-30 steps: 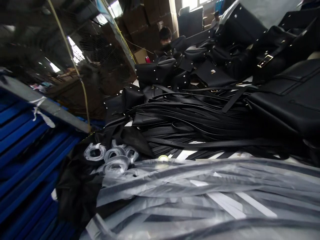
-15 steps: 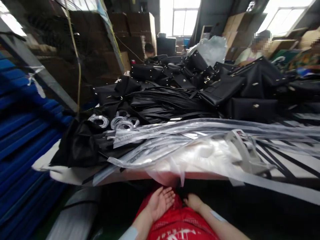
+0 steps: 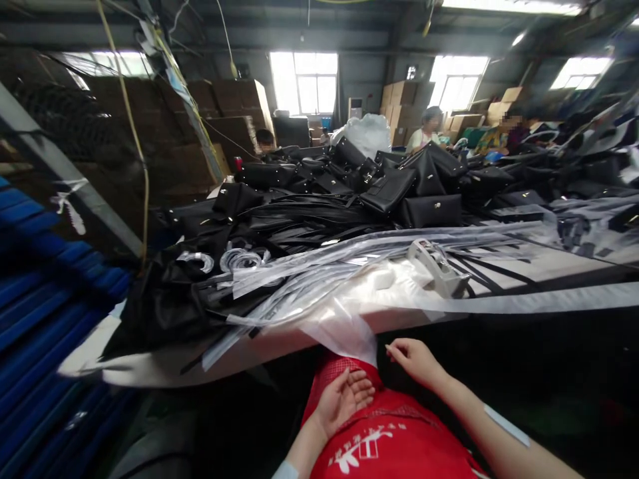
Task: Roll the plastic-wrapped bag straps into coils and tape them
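My left hand (image 3: pixel 348 398) is palm up in front of the red apron (image 3: pixel 399 439), its fingers loosely stretched and nothing in it. To its right, just off the table's front edge, my right hand (image 3: pixel 417 359) is closed with thumb and finger pinched together. Anything between those fingertips is too small to make out. A clear plastic sheet (image 3: pixel 344 332) hangs over the table edge down to the apron, close to both hands. On the table behind it stands a grey tape dispenser (image 3: pixel 439 269), beside long clear plastic strips (image 3: pixel 319 259).
Black bags (image 3: pixel 432 209) and black straps (image 3: pixel 304 216) are heaped across the table. Coiled clear tubing (image 3: pixel 244 258) lies at the left, near black cloth (image 3: pixel 160 319). Stacked blue panels (image 3: pixel 44 299) and a slanted metal post (image 3: pixel 74 173) flank the left side. Other people work beyond the heap.
My view has swung to the right and up. My right hand has risen and moved away from the apron, farther from the left hand. The left hand stays palm up.
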Available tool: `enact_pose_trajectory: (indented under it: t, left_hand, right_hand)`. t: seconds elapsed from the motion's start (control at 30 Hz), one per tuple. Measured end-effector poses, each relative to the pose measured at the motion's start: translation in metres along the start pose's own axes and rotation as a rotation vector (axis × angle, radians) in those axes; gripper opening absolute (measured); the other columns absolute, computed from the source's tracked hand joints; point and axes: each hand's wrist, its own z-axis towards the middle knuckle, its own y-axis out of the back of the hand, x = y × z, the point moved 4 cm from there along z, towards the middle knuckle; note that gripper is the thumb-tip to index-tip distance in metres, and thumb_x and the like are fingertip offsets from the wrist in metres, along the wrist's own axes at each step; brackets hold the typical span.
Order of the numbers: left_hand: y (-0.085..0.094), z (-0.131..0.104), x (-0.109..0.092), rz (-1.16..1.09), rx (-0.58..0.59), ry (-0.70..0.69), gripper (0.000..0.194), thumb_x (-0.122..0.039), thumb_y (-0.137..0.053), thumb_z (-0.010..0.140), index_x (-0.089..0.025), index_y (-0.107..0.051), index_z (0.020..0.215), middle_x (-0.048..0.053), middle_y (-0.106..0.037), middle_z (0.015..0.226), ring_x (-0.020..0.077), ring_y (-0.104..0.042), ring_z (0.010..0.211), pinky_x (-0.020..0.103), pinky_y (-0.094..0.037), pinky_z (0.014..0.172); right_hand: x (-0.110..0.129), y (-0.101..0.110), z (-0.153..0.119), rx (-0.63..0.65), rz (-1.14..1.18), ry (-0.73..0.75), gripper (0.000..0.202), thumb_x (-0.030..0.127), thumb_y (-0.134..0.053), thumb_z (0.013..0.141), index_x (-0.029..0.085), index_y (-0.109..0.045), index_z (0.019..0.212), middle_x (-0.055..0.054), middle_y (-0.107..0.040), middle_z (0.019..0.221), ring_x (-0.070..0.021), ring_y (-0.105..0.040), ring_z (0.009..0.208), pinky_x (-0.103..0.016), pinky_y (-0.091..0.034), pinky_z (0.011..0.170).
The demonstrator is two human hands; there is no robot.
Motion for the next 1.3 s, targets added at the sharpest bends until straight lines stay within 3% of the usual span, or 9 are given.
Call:
enact_pose_trajectory:
  t: [0.17, 0.37, 0.5, 0.6, 0.7, 0.83, 1.1, 1.2, 1.3]
  left_hand:
    - [0.020, 0.006, -0.016, -0.079, -0.108, -0.045, 0.034, -0.035, -0.050, 0.097, -0.007, -0.070, 0.098, 0.013, -0.075, 0.092, 0.0206, -0.072, 0.089, 0.031, -0.049, 0.087]
    - [0.036, 0.018, -0.030, -0.174, -0.146, -0.081, 0.032, -0.035, -0.054, 0.096, -0.009, -0.073, 0.097, 0.012, -0.075, 0.093, 0.0207, -0.072, 0.089, 0.031, -0.050, 0.088]
    - [0.035, 0.027, -0.033, -0.175, -0.089, 0.010, 0.032, -0.037, -0.057, 0.093, -0.011, -0.073, 0.099, 0.012, -0.075, 0.097, 0.0213, -0.071, 0.093, 0.032, -0.049, 0.090]
    - [0.033, 0.034, -0.040, -0.167, -0.078, 0.053, 0.031, -0.038, -0.057, 0.093, -0.011, -0.073, 0.100, 0.012, -0.074, 0.098, 0.0206, -0.071, 0.094, 0.031, -0.048, 0.090]
    - [0.035, 0.037, -0.048, -0.168, -0.086, 0.088, 0.035, -0.038, -0.053, 0.095, -0.010, -0.072, 0.101, 0.013, -0.074, 0.097, 0.0213, -0.071, 0.092, 0.032, -0.049, 0.088]
    - [0.043, 0.033, -0.057, -0.166, -0.098, 0.104, 0.038, -0.039, -0.049, 0.097, -0.008, -0.070, 0.104, 0.014, -0.074, 0.097, 0.0223, -0.071, 0.090, 0.032, -0.048, 0.086]
    - [0.040, 0.032, -0.058, -0.129, -0.049, 0.134, 0.040, -0.040, -0.048, 0.097, -0.007, -0.068, 0.109, 0.015, -0.073, 0.100, 0.0233, -0.070, 0.095, 0.033, -0.046, 0.090]
    - [0.034, 0.035, -0.055, -0.109, -0.072, 0.119, 0.040, -0.040, -0.049, 0.097, -0.007, -0.068, 0.108, 0.015, -0.073, 0.100, 0.0230, -0.070, 0.094, 0.033, -0.047, 0.090]
    - [0.024, 0.033, -0.052, -0.036, -0.121, 0.096, 0.040, -0.041, -0.050, 0.096, -0.007, -0.070, 0.102, 0.014, -0.074, 0.096, 0.0207, -0.070, 0.091, 0.030, -0.048, 0.088]
  right_hand:
    - [0.020, 0.032, 0.035, -0.156, -0.128, 0.082, 0.039, 0.045, -0.045, 0.092, 0.023, -0.070, 0.073, -0.006, -0.074, 0.077, -0.0228, -0.066, 0.075, -0.031, -0.046, 0.073]
    - [-0.011, 0.070, 0.108, -0.445, -0.271, 0.008, 0.031, 0.034, -0.048, 0.088, 0.018, -0.068, 0.105, -0.014, -0.069, 0.110, -0.0295, -0.062, 0.104, -0.042, -0.045, 0.093]
    - [-0.026, 0.059, 0.149, -0.545, -0.370, -0.087, 0.054, 0.034, -0.063, 0.077, 0.007, -0.057, 0.124, -0.025, -0.053, 0.133, -0.0392, -0.047, 0.124, -0.053, -0.037, 0.102]
    - [-0.027, 0.040, 0.169, -0.511, -0.423, -0.084, 0.046, 0.035, -0.064, 0.079, 0.011, -0.062, 0.117, -0.022, -0.058, 0.129, -0.0347, -0.050, 0.121, -0.046, -0.040, 0.102]
    - [-0.022, 0.030, 0.174, -0.487, -0.443, -0.071, 0.027, 0.036, -0.052, 0.089, 0.017, -0.068, 0.100, -0.015, -0.066, 0.114, -0.0279, -0.057, 0.108, -0.039, -0.043, 0.096]
    - [-0.022, 0.037, 0.167, -0.496, -0.432, -0.099, 0.038, 0.035, -0.036, 0.097, 0.019, -0.066, 0.082, -0.013, -0.069, 0.092, -0.0245, -0.060, 0.091, -0.034, -0.044, 0.083]
    - [-0.036, 0.068, 0.147, -0.550, -0.407, -0.174, 0.033, 0.036, -0.042, 0.095, 0.020, -0.067, 0.080, -0.006, -0.069, 0.072, -0.0200, -0.059, 0.065, -0.029, -0.038, 0.059]
    - [-0.030, 0.076, 0.142, -0.589, -0.404, -0.106, 0.030, 0.037, -0.045, 0.093, 0.017, -0.067, 0.090, -0.008, -0.069, 0.079, -0.0217, -0.062, 0.072, -0.032, -0.044, 0.068]
    - [-0.017, 0.074, 0.141, -0.544, -0.387, 0.060, 0.032, 0.036, -0.049, 0.091, 0.016, -0.065, 0.111, -0.013, -0.069, 0.103, -0.0253, -0.063, 0.095, -0.037, -0.047, 0.088]
